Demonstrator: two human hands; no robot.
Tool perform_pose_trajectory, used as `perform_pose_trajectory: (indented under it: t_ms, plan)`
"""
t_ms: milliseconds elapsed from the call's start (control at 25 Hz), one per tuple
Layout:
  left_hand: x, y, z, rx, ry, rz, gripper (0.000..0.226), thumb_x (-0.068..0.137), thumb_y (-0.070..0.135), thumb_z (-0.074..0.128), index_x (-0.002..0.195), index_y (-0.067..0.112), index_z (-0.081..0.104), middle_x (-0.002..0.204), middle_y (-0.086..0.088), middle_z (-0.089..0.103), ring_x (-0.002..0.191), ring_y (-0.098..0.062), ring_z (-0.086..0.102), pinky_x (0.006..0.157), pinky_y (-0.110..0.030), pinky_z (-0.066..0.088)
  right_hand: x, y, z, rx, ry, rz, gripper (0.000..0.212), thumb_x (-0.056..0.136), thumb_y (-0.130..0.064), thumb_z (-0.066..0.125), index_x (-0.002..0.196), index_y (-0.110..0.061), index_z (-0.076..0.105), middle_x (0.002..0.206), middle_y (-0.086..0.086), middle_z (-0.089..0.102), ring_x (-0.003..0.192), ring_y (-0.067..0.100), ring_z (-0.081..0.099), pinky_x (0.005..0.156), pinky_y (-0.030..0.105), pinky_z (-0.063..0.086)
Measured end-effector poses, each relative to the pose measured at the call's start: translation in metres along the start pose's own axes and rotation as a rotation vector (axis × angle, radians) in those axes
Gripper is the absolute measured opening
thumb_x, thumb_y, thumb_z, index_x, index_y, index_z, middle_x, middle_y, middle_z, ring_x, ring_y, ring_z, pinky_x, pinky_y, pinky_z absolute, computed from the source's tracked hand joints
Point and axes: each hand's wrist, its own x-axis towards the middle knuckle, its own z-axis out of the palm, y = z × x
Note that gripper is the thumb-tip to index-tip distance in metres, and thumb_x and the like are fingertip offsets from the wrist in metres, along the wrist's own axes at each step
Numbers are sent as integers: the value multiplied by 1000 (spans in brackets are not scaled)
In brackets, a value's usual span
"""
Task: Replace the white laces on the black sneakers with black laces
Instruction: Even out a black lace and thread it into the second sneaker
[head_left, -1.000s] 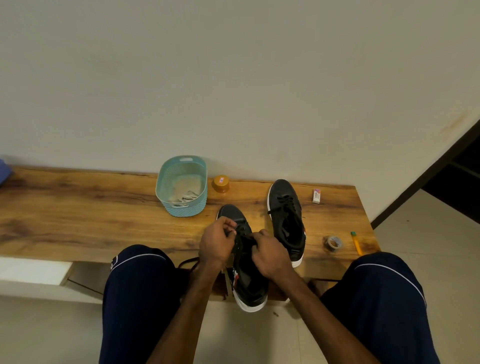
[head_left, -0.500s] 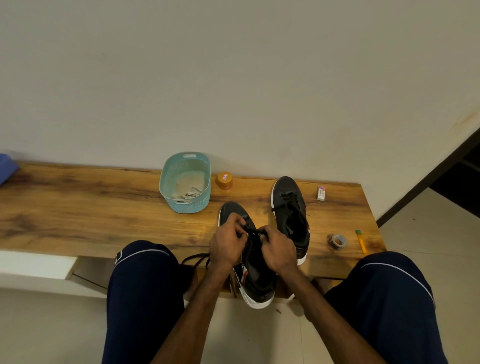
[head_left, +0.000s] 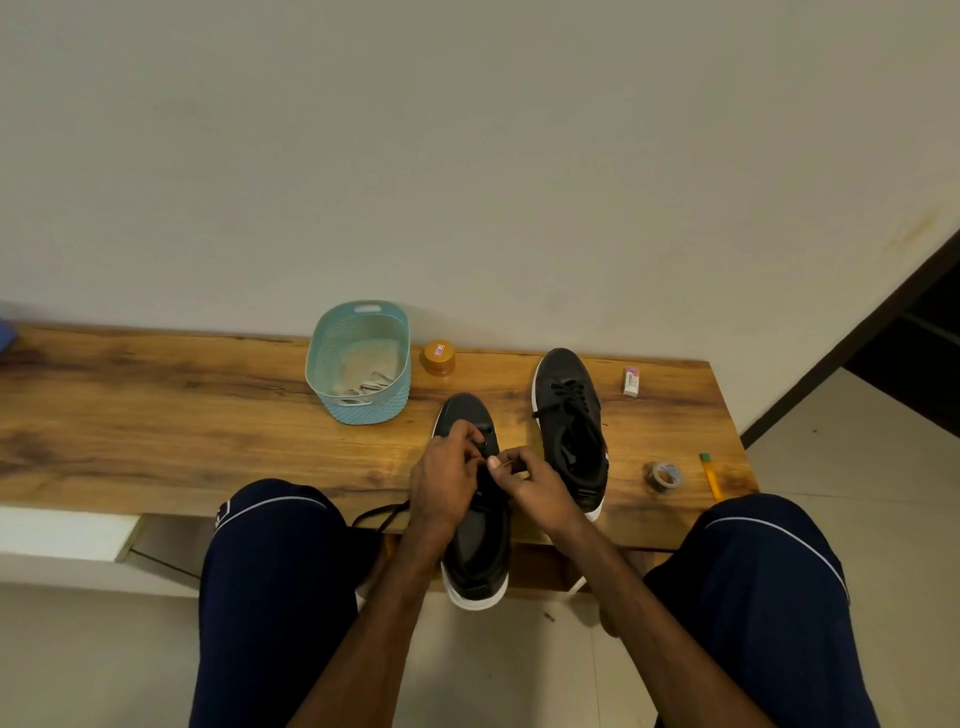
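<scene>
The left hand (head_left: 441, 480) and right hand (head_left: 537, 483) pinch the black lace (head_left: 376, 515) with curled fingers (head_left: 465, 434) over the eyelets of the near sneaker (head_left: 478, 556). Its heel overhangs the bench (head_left: 156, 431).

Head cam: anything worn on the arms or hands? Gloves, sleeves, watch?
The left hand and right hand are bare: no gloves, rings or watch visible. The left forearm and right forearm are uncovered to the frame edge; no sleeve in view. Navy shorts with thin white piping cover the thighs.
</scene>
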Motion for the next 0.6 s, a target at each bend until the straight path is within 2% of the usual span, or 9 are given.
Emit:
perform_pose_trajectory:
  t_ms: [80, 200, 280, 360, 520, 600]
  plan:
    - [1, -5, -3, 8, -22, 27, 28, 89, 16, 67, 111, 28, 55, 95, 12, 64, 89, -7, 60, 73, -32, 55, 2, 1, 7, 97, -13, 4, 28, 100, -42, 55, 110, -16, 63, 104, 4, 66, 101, 24, 63, 83, 33, 50]
    - [1, -14, -3, -99, -68, 3, 31, 88, 9, 67, 111, 27, 55, 93, 12, 63, 86, -5, 62, 75, -27, 54, 8, 3, 13, 174, 17, 26, 30, 106, -35, 43, 105, -14, 65, 88, 0, 63, 78, 13, 57, 68, 22, 46]
    - [1, -16, -3, -179, -73, -30, 33, 88, 1, 64, 110, 24, 55, 92, 9, 64, 84, -6, 63, 75, -23, 53, 11, 6, 16, 159, 89, -11, 19, 103, -19, 52, 104, -7, 66, 81, -3, 60, 73, 9, 54, 63, 13, 44]
    - [2, -18, -3, -258, -29, -74, 34, 87, -5, 62, 107, 21, 54, 90, 6, 66, 84, -7, 65, 73, -17, 51, 10, 7, 20, 91, 160, -45, 8, 95, -9, 63, 102, -7, 67, 78, -4, 60, 71, 6, 54, 63, 12, 44]
    - [2, -14, 4, -357, 55, -165, 38, 83, -8, 67, 101, 21, 50, 90, 0, 68, 80, -2, 64, 67, -8, 49, 13, 11, 26, 64, 215, -67, 14, 89, -10, 72, 102, -13, 69, 79, -3, 63, 71, 7, 59, 63, 14, 48]
    - [3, -15, 7, -430, 74, -223, 36, 81, -7, 70, 94, 20, 51, 88, -2, 71, 81, -6, 68, 74, -16, 55, 16, 15, 28, 30, 271, -96, 9, 88, -11, 73, 97, -14, 71, 84, -5, 67, 75, 4, 61, 65, 11, 47]
